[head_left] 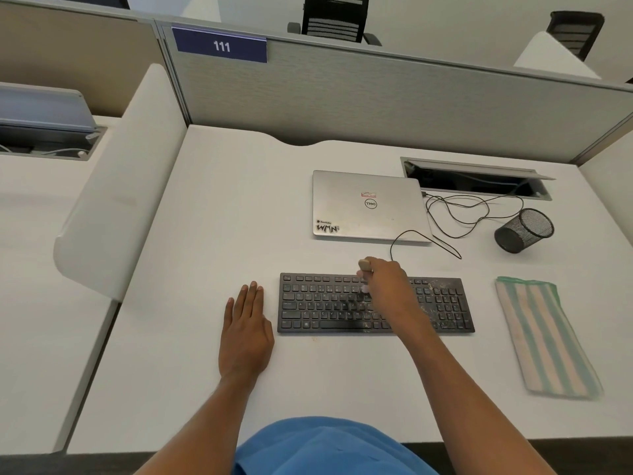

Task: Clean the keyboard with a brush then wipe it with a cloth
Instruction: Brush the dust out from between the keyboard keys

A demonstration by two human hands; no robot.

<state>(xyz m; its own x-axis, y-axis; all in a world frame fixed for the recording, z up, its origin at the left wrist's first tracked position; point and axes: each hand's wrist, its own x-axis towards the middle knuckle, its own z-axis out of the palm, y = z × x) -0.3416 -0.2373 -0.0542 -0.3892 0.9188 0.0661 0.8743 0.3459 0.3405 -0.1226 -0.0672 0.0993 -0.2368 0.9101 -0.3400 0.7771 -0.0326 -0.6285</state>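
Now right hand (385, 279) grips brush (365, 266) over keyboard (329, 306).

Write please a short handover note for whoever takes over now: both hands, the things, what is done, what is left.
Right hand grips the brush, bristles at the keyboard's middle keys.
Left hand lies flat on the desk, left of the keyboard, apart from it.
Cloth lies on the desk right of the keyboard, untouched.
Done: brushing under way; specks show on the right keys.
Left: finish brushing, then wipe with the cloth.
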